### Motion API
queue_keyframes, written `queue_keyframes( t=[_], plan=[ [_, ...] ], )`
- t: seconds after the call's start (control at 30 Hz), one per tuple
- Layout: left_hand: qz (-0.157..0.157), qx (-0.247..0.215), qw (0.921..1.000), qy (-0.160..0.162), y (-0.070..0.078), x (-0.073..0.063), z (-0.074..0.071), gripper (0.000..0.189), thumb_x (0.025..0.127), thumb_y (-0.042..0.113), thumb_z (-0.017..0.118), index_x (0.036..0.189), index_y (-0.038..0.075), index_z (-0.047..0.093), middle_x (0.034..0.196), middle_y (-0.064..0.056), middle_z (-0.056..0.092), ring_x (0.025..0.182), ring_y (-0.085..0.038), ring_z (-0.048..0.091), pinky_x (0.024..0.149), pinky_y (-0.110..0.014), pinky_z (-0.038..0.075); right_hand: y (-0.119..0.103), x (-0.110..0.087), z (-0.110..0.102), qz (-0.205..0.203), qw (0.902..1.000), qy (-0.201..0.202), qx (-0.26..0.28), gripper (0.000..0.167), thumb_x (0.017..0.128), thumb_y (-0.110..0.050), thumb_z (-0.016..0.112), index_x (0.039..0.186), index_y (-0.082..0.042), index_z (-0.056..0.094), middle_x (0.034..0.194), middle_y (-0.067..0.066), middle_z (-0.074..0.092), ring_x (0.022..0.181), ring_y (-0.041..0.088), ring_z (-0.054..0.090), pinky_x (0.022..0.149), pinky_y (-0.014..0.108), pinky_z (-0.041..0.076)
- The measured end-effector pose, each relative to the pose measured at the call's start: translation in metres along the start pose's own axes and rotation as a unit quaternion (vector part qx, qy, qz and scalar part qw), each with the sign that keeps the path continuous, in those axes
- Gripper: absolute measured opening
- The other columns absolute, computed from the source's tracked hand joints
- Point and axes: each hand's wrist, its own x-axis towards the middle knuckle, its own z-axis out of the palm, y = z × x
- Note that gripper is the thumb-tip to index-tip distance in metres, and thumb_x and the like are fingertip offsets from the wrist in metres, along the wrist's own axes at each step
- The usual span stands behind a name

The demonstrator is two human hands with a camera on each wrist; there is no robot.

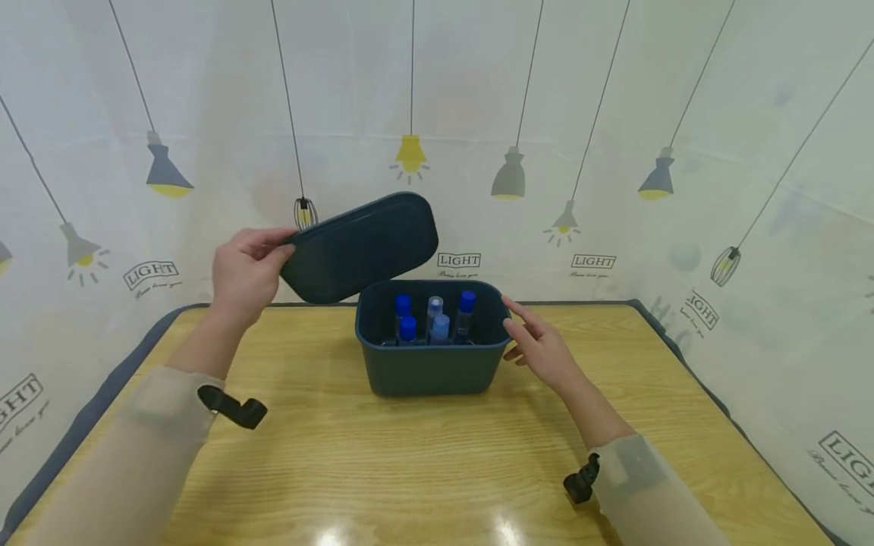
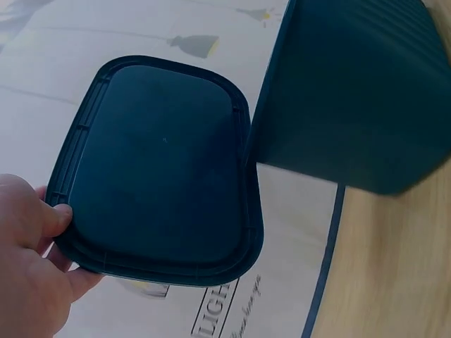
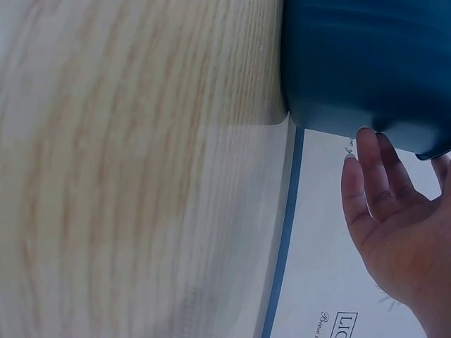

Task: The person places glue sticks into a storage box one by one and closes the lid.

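Observation:
A dark teal storage box [image 1: 432,370] stands on the table with its top uncovered. Inside it several slim clear bottles with blue caps [image 1: 407,328] stand upright; their lower parts are hidden. My left hand [image 1: 247,274] pinches the near-left edge of the matching lid [image 1: 362,250], thumb on one face and fingers behind. The lid is tilted up to the left of the box, its underside showing in the left wrist view, and its right part overlaps the box's back-left rim. At the box's right end my right hand [image 1: 544,350] rests its relaxed fingers [image 3: 373,165] against the wall.
The box stands near the back of a wooden table [image 1: 437,470]. Behind and at both sides hangs a pale curtain [image 1: 464,61] printed with lamps and lettering. Each sleeve carries a black clip-like mount [image 1: 235,407] at the wrist.

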Motion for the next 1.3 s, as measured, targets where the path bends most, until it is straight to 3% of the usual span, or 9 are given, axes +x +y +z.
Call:
queue_keyframes(
  t=[0.17, 0.33, 0.47, 0.67, 0.83, 0.97, 1.17, 1.3],
  plan=[
    [0.089, -0.003, 0.996, 0.001, 0.016, 0.005, 0.029, 0.024, 0.107, 0.008, 0.071, 0.128, 0.009, 0.083, 0.108, -0.007, 0.067, 0.094, -0.001, 0.055, 0.078, -0.013, 0.045, 0.001, 0.0, 0.0, 0.0, 1.0, 0.001, 0.006, 0.057, 0.117, -0.05, 0.051, 0.171, -0.037, 0.04, 0.137, 0.026, 0.07, 0.105, 0.052, 0.076, 0.083, 0.039, 0.064],
    [0.149, -0.016, 0.9887, -0.008, 0.029, 0.003, 0.052, 0.023, 0.106, 0.002, 0.069, 0.124, 0.005, 0.083, 0.109, -0.019, 0.069, 0.097, -0.018, 0.056, 0.08, -0.022, 0.042, 0.0, 0.001, 0.001, 0.005, 0.9999, 0.004, 0.009, 0.057, 0.116, -0.051, 0.051, 0.171, -0.037, 0.041, 0.14, 0.026, 0.07, 0.102, 0.048, 0.078, 0.082, 0.038, 0.063],
    [0.189, -0.015, 0.9817, -0.016, 0.039, -0.003, 0.064, 0.022, 0.106, 0.001, 0.069, 0.122, 0.004, 0.084, 0.109, -0.019, 0.069, 0.096, -0.028, 0.058, 0.079, -0.023, 0.041, -0.003, 0.001, 0.002, 0.006, 0.9999, 0.009, 0.009, 0.056, 0.116, -0.05, 0.051, 0.17, -0.036, 0.043, 0.137, 0.026, 0.072, 0.099, 0.044, 0.079, 0.081, 0.039, 0.064],
    [0.243, -0.012, 0.9692, -0.038, 0.046, -0.011, 0.076, 0.023, 0.105, -0.003, 0.07, 0.119, 0.004, 0.085, 0.105, -0.017, 0.069, 0.096, -0.033, 0.062, 0.079, -0.025, 0.044, -0.003, 0.0, 0.002, 0.003, 0.9999, 0.006, 0.012, 0.057, 0.117, -0.047, 0.05, 0.171, -0.032, 0.041, 0.136, 0.027, 0.071, 0.099, 0.044, 0.079, 0.081, 0.039, 0.063],
    [0.272, -0.012, 0.961, -0.05, 0.048, -0.017, 0.081, 0.021, 0.103, -0.004, 0.071, 0.117, 0.003, 0.085, 0.103, -0.017, 0.07, 0.095, -0.033, 0.062, 0.079, -0.026, 0.045, -0.004, 0.0, 0.001, 0.002, 1.0, 0.009, -0.001, 0.057, 0.117, -0.046, 0.05, 0.172, -0.03, 0.041, 0.134, 0.027, 0.072, 0.102, 0.045, 0.078, 0.084, 0.04, 0.062],
    [0.28, -0.012, 0.958, -0.062, 0.045, -0.022, 0.082, 0.021, 0.103, -0.004, 0.071, 0.117, 0.003, 0.086, 0.103, -0.016, 0.07, 0.093, -0.031, 0.062, 0.077, -0.026, 0.045, -0.012, 0.001, 0.0, -0.002, 0.9977, 0.029, -0.061, 0.063, 0.115, -0.052, 0.052, 0.172, -0.028, 0.04, 0.141, 0.02, 0.07, 0.117, 0.039, 0.072, 0.09, 0.04, 0.058],
    [0.297, -0.009, 0.9515, -0.08, 0.042, -0.026, 0.08, 0.022, 0.103, -0.004, 0.071, 0.117, 0.005, 0.086, 0.104, -0.015, 0.071, 0.092, -0.029, 0.062, 0.075, -0.032, 0.047, -0.046, 0.009, -0.012, -0.08, 0.9914, 0.085, -0.058, 0.068, 0.115, -0.043, 0.057, 0.175, -0.024, 0.032, 0.159, 0.022, 0.056, 0.125, 0.042, 0.066, 0.105, 0.059, 0.056],
    [0.314, -0.009, 0.9447, -0.095, 0.038, -0.027, 0.076, 0.022, 0.102, -0.006, 0.072, 0.114, 0.005, 0.087, 0.104, -0.014, 0.073, 0.093, -0.028, 0.066, 0.076, -0.028, 0.047, -0.063, 0.013, -0.02, -0.119, 0.986, 0.085, -0.079, 0.057, 0.117, -0.04, 0.054, 0.169, -0.022, 0.045, 0.161, 0.023, 0.05, 0.126, 0.044, 0.064, 0.108, 0.064, 0.052]
  ],
)
